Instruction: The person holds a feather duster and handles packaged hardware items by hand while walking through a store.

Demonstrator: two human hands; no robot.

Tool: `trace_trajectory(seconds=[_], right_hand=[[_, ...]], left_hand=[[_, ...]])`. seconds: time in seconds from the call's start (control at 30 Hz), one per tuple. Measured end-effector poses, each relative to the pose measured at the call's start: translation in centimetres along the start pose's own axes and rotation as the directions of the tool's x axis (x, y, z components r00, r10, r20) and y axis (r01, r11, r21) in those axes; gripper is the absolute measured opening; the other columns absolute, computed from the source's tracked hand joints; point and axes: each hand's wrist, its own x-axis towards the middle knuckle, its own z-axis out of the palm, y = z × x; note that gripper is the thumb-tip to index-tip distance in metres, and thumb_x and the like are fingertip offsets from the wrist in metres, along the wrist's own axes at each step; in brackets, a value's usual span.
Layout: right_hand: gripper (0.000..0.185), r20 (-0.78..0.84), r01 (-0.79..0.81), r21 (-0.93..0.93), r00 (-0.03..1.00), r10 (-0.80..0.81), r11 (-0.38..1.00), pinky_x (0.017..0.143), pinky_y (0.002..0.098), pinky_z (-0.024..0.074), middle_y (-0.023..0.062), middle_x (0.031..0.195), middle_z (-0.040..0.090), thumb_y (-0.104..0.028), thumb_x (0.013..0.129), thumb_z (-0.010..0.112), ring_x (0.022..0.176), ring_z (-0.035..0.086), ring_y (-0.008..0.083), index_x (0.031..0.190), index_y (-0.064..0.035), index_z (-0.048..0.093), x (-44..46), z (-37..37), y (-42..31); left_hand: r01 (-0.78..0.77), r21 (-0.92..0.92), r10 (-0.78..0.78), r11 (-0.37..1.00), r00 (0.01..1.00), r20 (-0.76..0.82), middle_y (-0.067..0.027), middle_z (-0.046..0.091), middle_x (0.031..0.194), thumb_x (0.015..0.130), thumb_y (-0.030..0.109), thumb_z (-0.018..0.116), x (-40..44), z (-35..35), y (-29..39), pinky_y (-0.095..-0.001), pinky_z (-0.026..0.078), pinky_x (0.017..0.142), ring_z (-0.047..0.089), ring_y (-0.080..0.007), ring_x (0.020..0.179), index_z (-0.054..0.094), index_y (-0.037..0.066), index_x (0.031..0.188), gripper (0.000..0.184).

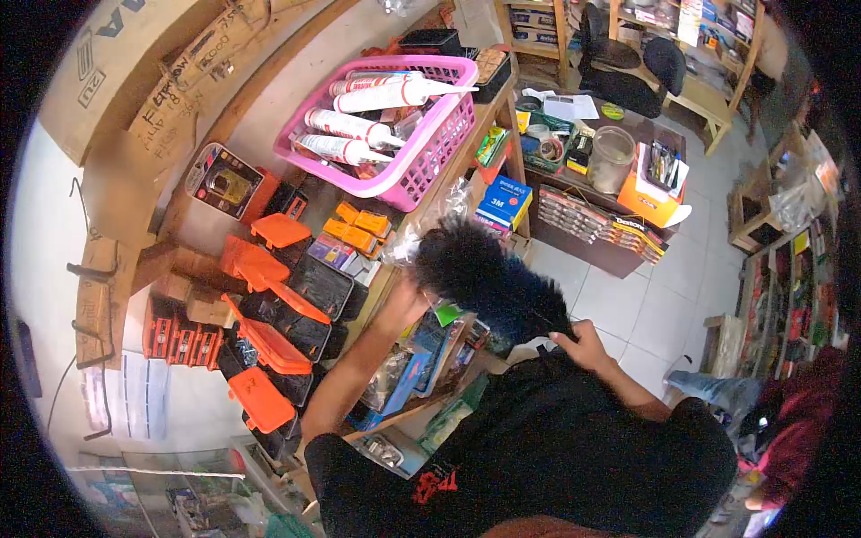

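I've got the right hand (pixel 581 348) at the lower-right end of a black, fluffy, duster-like bundle (pixel 493 278); fingers look clamped on that end, thumb on the near side. Bundle slants up-left from there, between both hands, over the shelf edge. Left hand (pixel 414 300) is at the shelf, just beside clear crumpled plastic packaging (pixel 430 229); I can't tell whether its fingers are apart or together. Above it I see a pink slatted plastic basket (pixel 430 166) holding white nozzle-tipped tubes (pixel 381 94). Black plastic boxes with orange lids (pixel 262 400) sit left of the left forearm. Blue 3M carton (pixel 507 202) is just beyond the bundle.
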Motion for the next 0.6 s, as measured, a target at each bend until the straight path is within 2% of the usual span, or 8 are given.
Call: trace_trajectory(seconds=[0.07,0.1,0.23,0.33,0.43,0.5,0.57,0.6], right_hand=[[0.049,-0.006,-0.088,0.011,0.996,0.088,0.996,0.043,0.0342,0.0288,0.0023,0.047,0.035,-0.032,0.085,0.068,0.048,0.033,0.0092,0.058,0.0048,0.05,-0.2,0.1,1.2],[0.05,0.003,-0.128,0.002,0.992,0.128,0.992,0.043,0.034,0.0291,0.0023,0.047,0.035,-0.032,0.085,0.068,0.048,0.034,0.0092,0.057,0.0048,0.05,-0.1,0.0,1.3],[0.054,0.042,-0.156,-0.084,0.986,0.16,0.984,0.044,0.0341,0.0303,0.0026,0.048,0.038,-0.036,0.085,0.068,0.051,0.036,0.0093,0.055,0.0036,0.047,0.4,-0.2,2.4],[0.055,0.047,-0.16,0.044,0.986,0.158,0.986,0.046,0.0354,0.0315,0.0047,0.049,0.041,-0.037,0.087,0.066,0.051,0.039,0.0111,0.054,0.0025,0.047,0.7,-0.9,1.6],[0.055,-0.064,-0.123,-0.005,0.99,0.123,0.992,0.05,0.0389,0.0396,0.0099,0.049,0.051,-0.044,0.09,0.056,0.048,0.046,0.0167,0.062,0.0039,0.058,0.7,-0.8,1.2],[0.056,0.018,-0.137,-0.078,0.99,0.139,0.988,0.049,0.0389,0.0389,0.0103,0.049,0.051,-0.044,0.091,0.056,0.048,0.046,0.0169,0.062,0.0041,0.058,0.9,-1.5,0.9],[0.058,0.171,-0.172,-0.111,0.967,0.189,0.979,0.048,0.0381,0.0379,0.0094,0.048,0.049,-0.045,0.091,0.055,0.047,0.044,0.0159,0.061,0.0044,0.056,1.4,-2.4,1.6],[0.059,0.155,-0.192,-0.109,0.966,0.208,0.975,0.047,0.0382,0.0374,0.0088,0.047,0.048,-0.046,0.091,0.054,0.047,0.043,0.0151,0.06,0.0045,0.055,1.6,-2.7,1.5]], left_hand=[[-0.044,0.052,0.038,0.998,0.993,0.115,-0.0089,0.06,0.11,0.093,0.011,0.053,-0.1,-0.7,-0.2,-0.0463,0.049,0.091,0.059,-0.0255,0.105,0.044,0.008,0.126,0.034],[-0.073,0.088,0.063,0.993,0.991,0.115,-0.0142,0.054,0.127,0.091,0.006,0.048,0.1,-1.0,-0.4,-0.0481,0.045,0.097,0.054,-0.0309,0.116,0.038,0.007,0.134,0.044],[-0.065,0.122,0.056,0.99,0.996,0.075,-0.0145,0.055,0.123,0.089,-0.001,0.049,0.3,-1.9,-0.4,-0.0483,0.046,0.096,0.056,-0.03,0.112,0.039,0.006,0.132,0.044],[-0.091,0.099,0.085,0.991,0.995,0.059,-0.0127,0.057,0.117,0.092,0.003,0.052,0.2,-1.5,-0.3,-0.0453,0.05,0.09,0.061,-0.0273,0.101,0.042,0.006,0.129,0.038],[-0.007,0.067,0.01,0.998,0.999,-0.043,-0.0125,0.056,0.12,0.094,0.004,0.049,-0.1,0.4,0.5,-0.0473,0.047,0.094,0.058,-0.0279,0.107,0.041,0.007,0.132,0.039],[-0.034,0.033,0.034,0.999,0.999,-0.004,-0.0124,0.057,0.121,0.095,0.005,0.048,-0.2,-0.4,0.1,-0.0471,0.046,0.096,0.058,-0.0291,0.109,0.042,0.007,0.131,0.037],[-0.115,0.28,0.119,0.953,0.993,0.004,-0.0128,0.057,0.121,0.095,0.005,0.047,0.3,-1.8,-0.7,-0.0481,0.047,0.095,0.057,-0.0301,0.11,0.044,0.007,0.13,0.036],[-0.086,0.284,0.096,0.955,0.995,-0.022,-0.0129,0.058,0.121,0.094,0.005,0.047,0.4,-2.0,-0.7,-0.0483,0.047,0.096,0.058,-0.0299,0.11,0.044,0.007,0.13,0.036]])
